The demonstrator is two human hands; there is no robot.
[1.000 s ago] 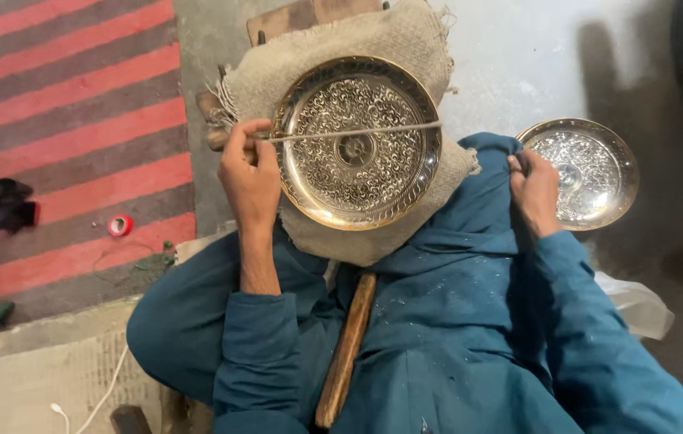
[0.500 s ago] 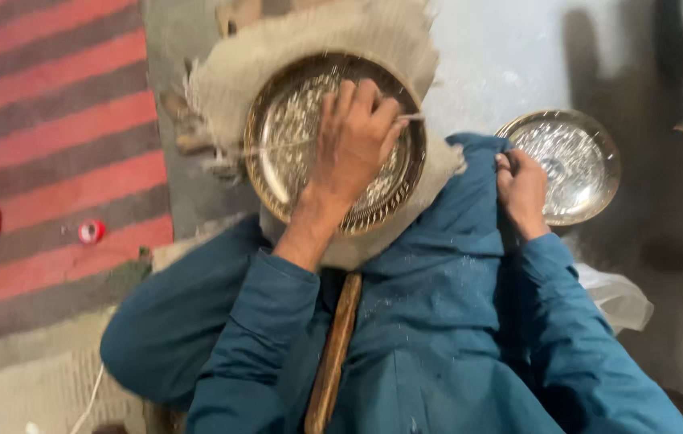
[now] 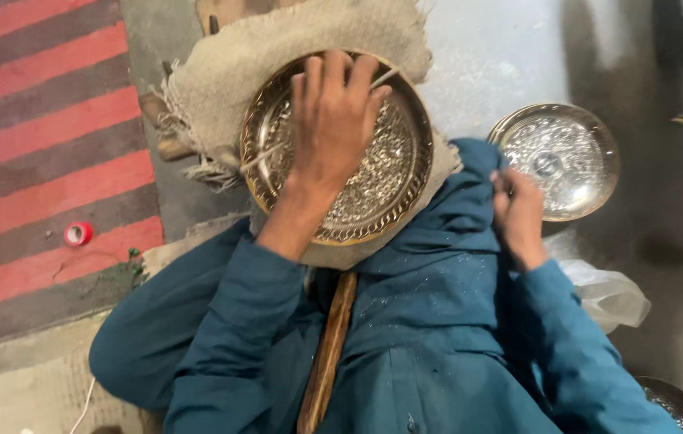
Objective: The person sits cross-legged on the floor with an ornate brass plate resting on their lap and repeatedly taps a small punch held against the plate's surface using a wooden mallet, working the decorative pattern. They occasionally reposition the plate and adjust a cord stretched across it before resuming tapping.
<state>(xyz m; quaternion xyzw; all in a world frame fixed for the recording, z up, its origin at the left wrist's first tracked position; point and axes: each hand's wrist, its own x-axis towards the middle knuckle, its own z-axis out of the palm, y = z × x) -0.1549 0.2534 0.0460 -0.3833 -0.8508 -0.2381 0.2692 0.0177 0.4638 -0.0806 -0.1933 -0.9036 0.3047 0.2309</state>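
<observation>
An engraved brass plate [image 3: 394,173] lies on a piece of burlap [image 3: 229,76] in front of my knees. My left hand [image 3: 332,120] lies flat across the plate's middle, fingers spread, with a thin metal rod [image 3: 261,157] under it that sticks out at both sides. My right hand [image 3: 518,217] rests on my teal-clothed right knee, fingers curled on the cloth, right beside a second, smaller engraved plate [image 3: 558,157] on the floor.
A wooden handle [image 3: 327,354] runs between my legs. A red and grey striped mat [image 3: 36,137] covers the floor on the left, with a small red tape roll [image 3: 78,234] on it. A clear plastic bag [image 3: 611,293] lies at right; another metal dish rim [image 3: 675,402] shows bottom right.
My left hand moved from the plate's left rim, where it pinched the rod, to lie flat over the plate's middle. The right hand stayed on the knee.
</observation>
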